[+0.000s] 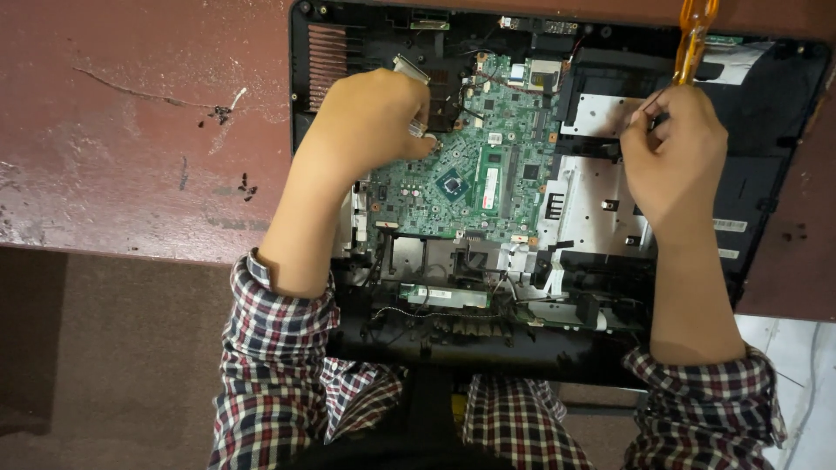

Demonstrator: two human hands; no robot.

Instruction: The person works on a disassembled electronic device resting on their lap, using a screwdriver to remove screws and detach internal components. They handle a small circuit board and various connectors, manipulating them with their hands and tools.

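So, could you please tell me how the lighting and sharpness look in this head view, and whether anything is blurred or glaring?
Head view: even, soft light; the green circuit board is fairly sharp; mild glare on the silver metal plate; the orange screwdriver handle, held by the right hand, is cut off by the top edge; the left hand shades the board beneath it; the checked sleeves look slightly soft.

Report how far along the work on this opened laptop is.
Done: the cover is off, so the green motherboard lies exposed in the black laptop chassis. In hand: the left hand presses on the board's upper left by a silver connector, and the right hand holds an orange-handled screwdriver. Left: the board still sits in the chassis.
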